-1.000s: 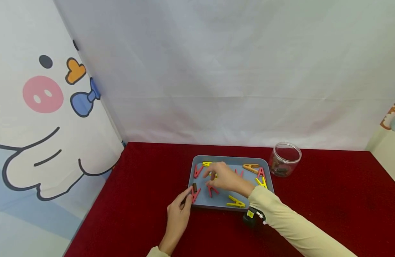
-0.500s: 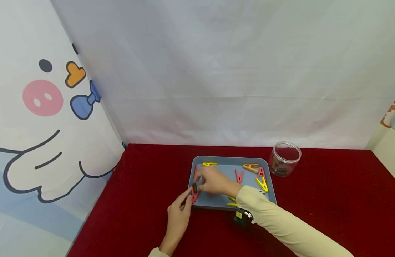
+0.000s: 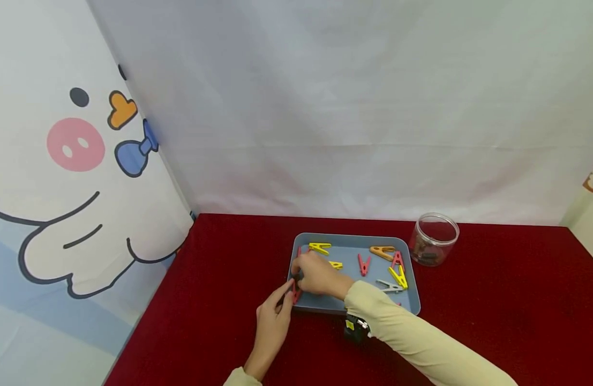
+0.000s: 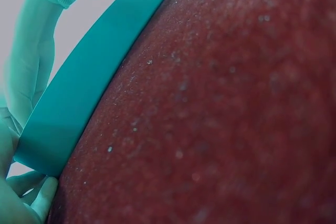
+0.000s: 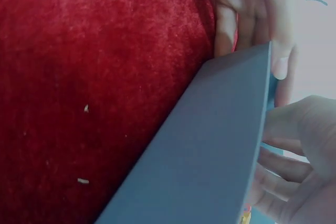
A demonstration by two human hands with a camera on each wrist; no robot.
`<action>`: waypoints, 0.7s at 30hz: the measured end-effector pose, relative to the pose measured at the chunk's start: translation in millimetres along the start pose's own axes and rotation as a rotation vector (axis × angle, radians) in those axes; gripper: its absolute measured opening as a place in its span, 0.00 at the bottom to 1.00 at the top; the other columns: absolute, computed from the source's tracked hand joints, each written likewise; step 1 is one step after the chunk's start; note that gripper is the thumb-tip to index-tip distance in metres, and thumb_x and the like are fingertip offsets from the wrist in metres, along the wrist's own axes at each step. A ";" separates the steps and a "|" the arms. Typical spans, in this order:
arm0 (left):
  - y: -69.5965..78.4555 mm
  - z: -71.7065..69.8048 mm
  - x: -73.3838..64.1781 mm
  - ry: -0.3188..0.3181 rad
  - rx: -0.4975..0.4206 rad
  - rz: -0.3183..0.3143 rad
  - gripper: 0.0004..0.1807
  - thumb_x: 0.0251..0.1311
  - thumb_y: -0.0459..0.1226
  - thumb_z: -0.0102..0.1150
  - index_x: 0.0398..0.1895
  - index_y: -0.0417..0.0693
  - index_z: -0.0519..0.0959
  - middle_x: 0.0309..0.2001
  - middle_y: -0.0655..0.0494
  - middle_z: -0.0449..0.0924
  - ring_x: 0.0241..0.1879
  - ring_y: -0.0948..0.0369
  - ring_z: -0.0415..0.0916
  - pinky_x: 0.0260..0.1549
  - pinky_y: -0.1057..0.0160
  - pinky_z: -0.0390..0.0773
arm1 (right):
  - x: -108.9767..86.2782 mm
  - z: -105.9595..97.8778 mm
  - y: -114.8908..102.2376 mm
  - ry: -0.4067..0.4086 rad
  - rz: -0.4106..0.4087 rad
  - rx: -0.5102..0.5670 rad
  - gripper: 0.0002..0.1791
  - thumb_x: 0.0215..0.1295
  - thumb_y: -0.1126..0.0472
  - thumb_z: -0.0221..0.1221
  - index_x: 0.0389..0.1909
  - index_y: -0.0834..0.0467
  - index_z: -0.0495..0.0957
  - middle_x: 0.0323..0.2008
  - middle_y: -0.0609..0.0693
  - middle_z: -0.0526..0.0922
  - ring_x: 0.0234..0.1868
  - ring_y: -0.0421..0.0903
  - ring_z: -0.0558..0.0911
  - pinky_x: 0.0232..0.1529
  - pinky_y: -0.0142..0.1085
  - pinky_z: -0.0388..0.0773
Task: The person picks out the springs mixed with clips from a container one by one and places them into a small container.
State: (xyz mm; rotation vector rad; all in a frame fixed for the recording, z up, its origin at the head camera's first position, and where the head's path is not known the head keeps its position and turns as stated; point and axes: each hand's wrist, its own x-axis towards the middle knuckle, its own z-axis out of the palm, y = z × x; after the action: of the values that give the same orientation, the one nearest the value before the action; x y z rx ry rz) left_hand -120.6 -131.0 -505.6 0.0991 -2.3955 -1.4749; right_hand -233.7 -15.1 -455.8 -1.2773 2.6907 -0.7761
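Note:
In the head view, my left hand [image 3: 272, 321] grips the front left corner of a blue-grey tray [image 3: 344, 249]. Its fingers lie along both sides of the tray wall [image 5: 199, 129] in the right wrist view. Inside the tray, my right hand [image 3: 317, 273] reaches to the left end and pinches a small dark ribbed piece [image 3: 299, 275]. Just in front of those fingertips lies a red clothespin [image 3: 296, 294], partly covered by the hands. The left wrist view shows the tray's outer side [image 4: 79, 82], with fingers at its corner.
Several clothespins lie about the tray: yellow [image 3: 319, 247], orange [image 3: 382, 252], red [image 3: 363, 264] and white [image 3: 390, 286]. A clear jar [image 3: 434, 238] with dark ribbed pieces stands behind its right end. Red cloth [image 3: 494, 279] covers the table.
My right hand has moved left across the tray and closed its fingers on the small dark ribbed piece. The left hand has stayed at the tray's corner.

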 end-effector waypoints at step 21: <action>0.5 0.6 0.5 0.011 -0.017 0.029 0.16 0.63 0.40 0.46 0.53 0.52 0.73 0.48 0.56 0.74 0.21 0.68 0.70 0.17 0.71 0.71 | 3.9 7.5 -2.1 -0.004 0.075 -0.053 0.07 0.36 0.62 0.63 0.11 0.51 0.74 0.08 0.38 0.67 0.12 0.34 0.63 0.11 0.26 0.61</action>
State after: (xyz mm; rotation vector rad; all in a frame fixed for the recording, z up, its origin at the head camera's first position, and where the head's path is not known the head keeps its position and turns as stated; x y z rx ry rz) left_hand -121.2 -130.3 -505.3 0.0677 -2.3647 -1.4780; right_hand -232.8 -22.3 -460.7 -1.1786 2.7559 -0.6975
